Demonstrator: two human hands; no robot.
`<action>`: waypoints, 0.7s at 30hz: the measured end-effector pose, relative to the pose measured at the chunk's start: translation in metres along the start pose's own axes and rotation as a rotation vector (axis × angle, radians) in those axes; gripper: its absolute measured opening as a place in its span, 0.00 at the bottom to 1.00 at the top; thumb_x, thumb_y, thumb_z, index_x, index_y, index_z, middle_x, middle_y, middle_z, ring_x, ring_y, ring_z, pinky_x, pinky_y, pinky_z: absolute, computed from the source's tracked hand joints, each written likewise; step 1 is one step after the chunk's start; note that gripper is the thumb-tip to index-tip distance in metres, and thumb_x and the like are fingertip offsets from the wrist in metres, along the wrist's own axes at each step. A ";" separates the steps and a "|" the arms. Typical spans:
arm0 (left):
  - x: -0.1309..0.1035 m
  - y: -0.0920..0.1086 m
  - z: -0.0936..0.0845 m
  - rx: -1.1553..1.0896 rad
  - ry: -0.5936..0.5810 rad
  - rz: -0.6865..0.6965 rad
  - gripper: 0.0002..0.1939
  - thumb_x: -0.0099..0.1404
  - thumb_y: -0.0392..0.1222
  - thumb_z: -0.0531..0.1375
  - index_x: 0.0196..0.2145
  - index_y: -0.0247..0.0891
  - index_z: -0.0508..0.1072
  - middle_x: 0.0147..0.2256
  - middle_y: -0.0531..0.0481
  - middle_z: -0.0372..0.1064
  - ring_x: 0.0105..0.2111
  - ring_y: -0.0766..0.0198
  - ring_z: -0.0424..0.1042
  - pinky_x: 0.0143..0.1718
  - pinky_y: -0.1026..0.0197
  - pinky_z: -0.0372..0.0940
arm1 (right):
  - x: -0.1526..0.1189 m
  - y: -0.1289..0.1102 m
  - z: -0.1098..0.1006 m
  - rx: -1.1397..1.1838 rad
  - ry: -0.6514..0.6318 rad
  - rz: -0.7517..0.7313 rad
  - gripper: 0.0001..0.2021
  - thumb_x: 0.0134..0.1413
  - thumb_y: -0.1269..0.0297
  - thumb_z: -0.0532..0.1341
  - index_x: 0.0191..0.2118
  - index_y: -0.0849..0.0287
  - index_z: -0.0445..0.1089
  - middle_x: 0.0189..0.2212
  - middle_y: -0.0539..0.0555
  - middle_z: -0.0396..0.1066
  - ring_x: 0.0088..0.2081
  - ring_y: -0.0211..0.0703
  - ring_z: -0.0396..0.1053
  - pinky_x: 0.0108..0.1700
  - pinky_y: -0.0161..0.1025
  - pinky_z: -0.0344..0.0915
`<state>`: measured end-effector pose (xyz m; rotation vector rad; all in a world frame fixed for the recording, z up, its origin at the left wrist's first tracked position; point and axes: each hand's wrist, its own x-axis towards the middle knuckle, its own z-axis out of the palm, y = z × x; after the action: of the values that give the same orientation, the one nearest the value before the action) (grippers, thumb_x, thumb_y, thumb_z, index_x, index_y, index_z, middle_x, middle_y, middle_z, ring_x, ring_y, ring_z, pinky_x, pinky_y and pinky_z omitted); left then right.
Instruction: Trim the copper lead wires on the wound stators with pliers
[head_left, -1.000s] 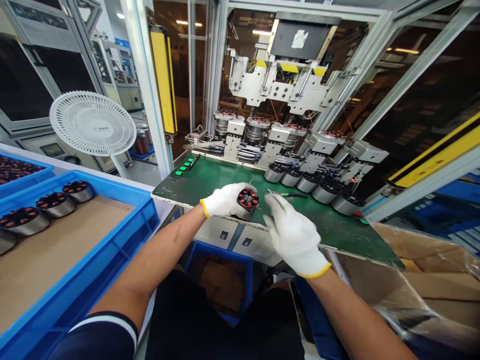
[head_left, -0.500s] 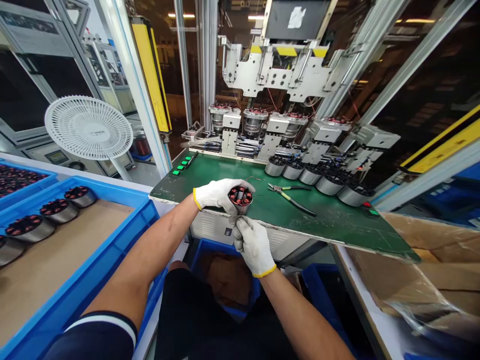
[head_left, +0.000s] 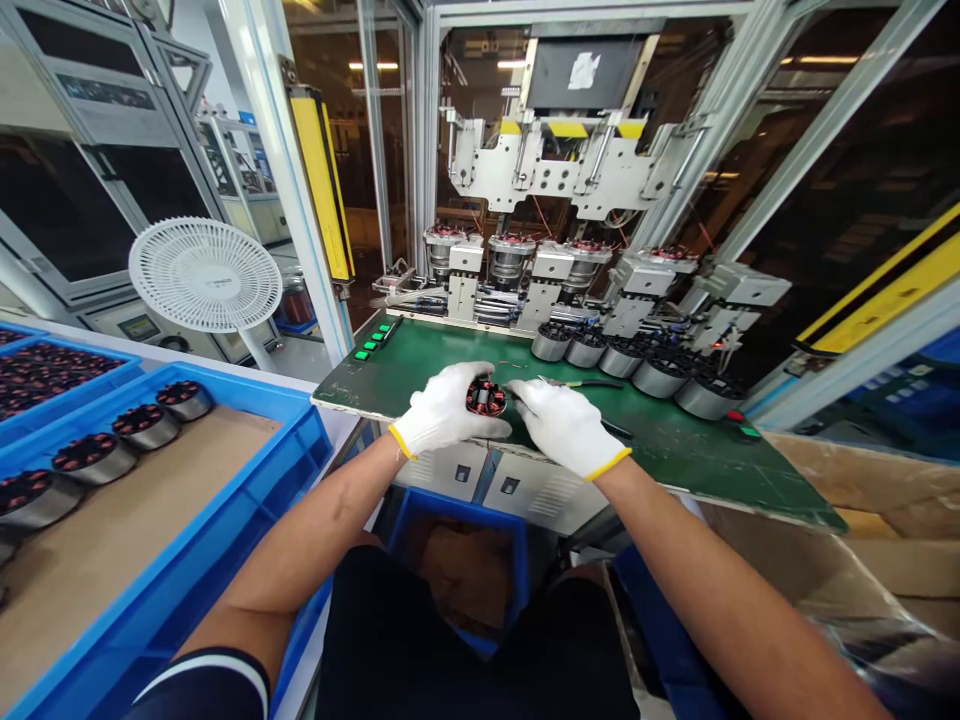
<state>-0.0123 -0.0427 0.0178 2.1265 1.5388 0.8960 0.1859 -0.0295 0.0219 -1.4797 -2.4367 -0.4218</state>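
Observation:
My left hand (head_left: 442,408), in a white glove, is wrapped around a motor stator (head_left: 486,398) with copper windings and black insulation near the bench's front edge. The windings face up toward me. At the stator's right side is my gloved right hand (head_left: 566,420), its fingers drawn together; whatever they pinch is too small to make out. Behind the right hand lies a pair of pliers (head_left: 596,384), partly covered by it. A short piece of copper wire (head_left: 514,364) rests on the green bench top (head_left: 442,348) beyond the stator.
Several stators (head_left: 622,355) stand in a row at the bench's right rear, before the winding machine (head_left: 551,265). On the left, a blue tray (head_left: 300,425) holds more stators. A white fan (head_left: 206,275) stands behind it. Below the bench sits a blue bin (head_left: 517,540).
My right hand has moved from below the stator up to its right side, now covering part of the pliers. The left hand keeps hold of the stator. The view has shifted slightly.

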 end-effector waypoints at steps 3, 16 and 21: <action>0.004 -0.003 0.009 -0.052 -0.039 -0.002 0.38 0.45 0.55 0.67 0.55 0.52 0.65 0.50 0.53 0.70 0.48 0.51 0.70 0.50 0.52 0.65 | 0.009 -0.008 -0.011 -0.289 0.012 -0.079 0.17 0.63 0.68 0.44 0.45 0.56 0.69 0.34 0.58 0.70 0.35 0.49 0.68 0.32 0.40 0.54; 0.011 -0.014 0.008 -0.114 -0.085 0.073 0.33 0.47 0.51 0.66 0.52 0.52 0.65 0.48 0.55 0.70 0.47 0.55 0.71 0.48 0.55 0.65 | -0.017 -0.013 -0.002 -0.234 -0.219 -0.044 0.14 0.62 0.65 0.47 0.43 0.56 0.70 0.31 0.56 0.73 0.33 0.52 0.72 0.28 0.39 0.54; 0.006 0.000 0.006 0.013 -0.029 0.023 0.39 0.44 0.52 0.67 0.55 0.52 0.64 0.51 0.51 0.69 0.48 0.49 0.71 0.46 0.52 0.65 | -0.006 -0.018 -0.020 0.135 0.017 0.175 0.16 0.64 0.56 0.49 0.47 0.53 0.70 0.42 0.54 0.75 0.42 0.48 0.72 0.39 0.40 0.62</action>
<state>-0.0072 -0.0364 0.0147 2.1608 1.5134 0.8616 0.1744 -0.0498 0.0357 -1.6058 -2.2501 -0.2286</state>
